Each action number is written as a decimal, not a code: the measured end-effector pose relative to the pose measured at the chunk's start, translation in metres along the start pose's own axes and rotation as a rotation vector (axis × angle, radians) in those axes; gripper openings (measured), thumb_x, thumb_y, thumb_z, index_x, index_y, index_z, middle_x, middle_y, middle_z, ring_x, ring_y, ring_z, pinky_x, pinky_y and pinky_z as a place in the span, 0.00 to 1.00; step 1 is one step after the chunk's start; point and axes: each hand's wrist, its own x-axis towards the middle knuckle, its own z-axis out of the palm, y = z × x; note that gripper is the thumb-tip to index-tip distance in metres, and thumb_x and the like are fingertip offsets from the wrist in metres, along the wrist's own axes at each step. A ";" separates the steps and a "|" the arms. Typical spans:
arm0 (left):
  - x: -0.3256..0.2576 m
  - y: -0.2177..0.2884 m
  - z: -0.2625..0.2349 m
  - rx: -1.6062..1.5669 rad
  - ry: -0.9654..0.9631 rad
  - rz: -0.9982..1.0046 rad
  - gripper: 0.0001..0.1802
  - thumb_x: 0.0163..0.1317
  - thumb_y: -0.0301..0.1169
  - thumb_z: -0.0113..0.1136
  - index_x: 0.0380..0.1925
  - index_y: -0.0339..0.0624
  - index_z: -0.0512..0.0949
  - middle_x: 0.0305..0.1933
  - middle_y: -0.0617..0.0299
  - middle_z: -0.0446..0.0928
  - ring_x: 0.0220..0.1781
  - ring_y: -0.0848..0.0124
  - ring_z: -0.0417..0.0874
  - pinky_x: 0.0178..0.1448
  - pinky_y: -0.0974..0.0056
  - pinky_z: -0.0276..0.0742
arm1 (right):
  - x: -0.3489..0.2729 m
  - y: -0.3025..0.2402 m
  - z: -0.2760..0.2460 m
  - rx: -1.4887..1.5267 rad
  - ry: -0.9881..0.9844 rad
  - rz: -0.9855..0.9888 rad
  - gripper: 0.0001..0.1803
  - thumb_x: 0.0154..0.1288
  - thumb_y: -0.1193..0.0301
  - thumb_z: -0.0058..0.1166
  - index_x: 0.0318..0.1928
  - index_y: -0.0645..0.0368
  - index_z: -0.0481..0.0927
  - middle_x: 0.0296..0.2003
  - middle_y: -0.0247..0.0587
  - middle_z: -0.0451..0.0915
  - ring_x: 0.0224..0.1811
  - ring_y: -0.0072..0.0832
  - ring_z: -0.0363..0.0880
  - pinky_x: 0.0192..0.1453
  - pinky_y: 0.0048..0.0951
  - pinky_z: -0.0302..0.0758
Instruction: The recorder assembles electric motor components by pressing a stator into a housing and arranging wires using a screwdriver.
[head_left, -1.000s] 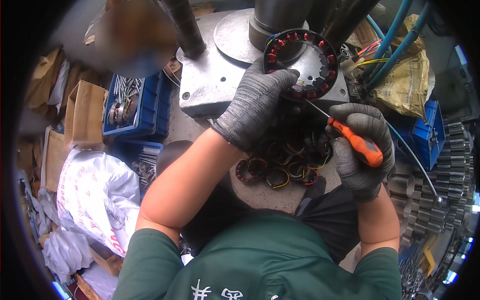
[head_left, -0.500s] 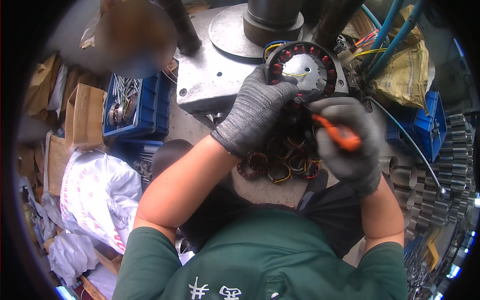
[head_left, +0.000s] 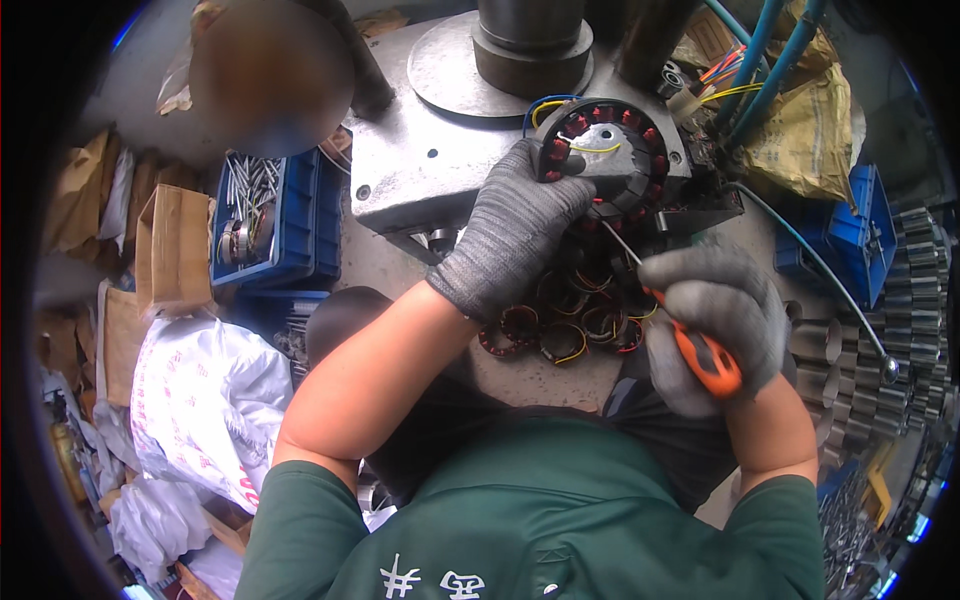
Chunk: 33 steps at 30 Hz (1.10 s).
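1. At the far left of my feed I see an open cardboard box (head_left: 172, 245), with a white sack (head_left: 200, 400) below it, toward the lower left.
2. Next, upper left, I have a blue bin (head_left: 322, 235) holding metal rods (head_left: 250, 180).
3. Top centre, a grey metal base (head_left: 390, 185) carries a thick dark column (head_left: 532, 55).
4. In the upper centre, the gloved left hand (head_left: 510, 220) is clamped on the left side of a dark ring with red coils (head_left: 656, 160), which I see in front of the base, just right of centre.
5. Below that ring, smaller rings (head_left: 563, 343) lie on the floor.
6. Right of centre, the gloved right hand (head_left: 715, 310) is wrapped around an orange-handled screwdriver (head_left: 706, 362); it points up-left at the ring's lower edge, and I cannot tell whether its tip touches.
7. Far right, I see another blue bin (head_left: 845, 245) above stacked metal cylinders (head_left: 880, 350).
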 end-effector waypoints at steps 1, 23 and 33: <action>-0.001 0.003 0.000 0.041 0.028 -0.057 0.24 0.64 0.33 0.63 0.58 0.34 0.76 0.41 0.56 0.83 0.36 0.69 0.86 0.31 0.67 0.86 | 0.000 0.000 -0.004 0.004 0.002 -0.001 0.20 0.46 0.84 0.67 0.42 0.58 0.79 0.41 0.48 0.85 0.39 0.42 0.87 0.44 0.36 0.84; 0.003 0.000 0.001 -0.018 0.002 -0.107 0.22 0.65 0.33 0.60 0.57 0.33 0.77 0.41 0.52 0.86 0.34 0.68 0.89 0.27 0.68 0.85 | -0.014 0.038 0.004 0.481 0.118 0.298 0.21 0.59 0.87 0.59 0.53 0.62 0.75 0.49 0.47 0.85 0.52 0.31 0.86 0.60 0.36 0.82; 0.001 -0.002 0.005 0.075 0.006 -0.050 0.20 0.66 0.33 0.61 0.55 0.34 0.78 0.37 0.57 0.84 0.33 0.70 0.86 0.32 0.67 0.83 | -0.005 0.033 0.003 0.325 0.005 0.285 0.20 0.55 0.89 0.57 0.48 0.59 0.76 0.46 0.50 0.84 0.50 0.37 0.85 0.55 0.37 0.83</action>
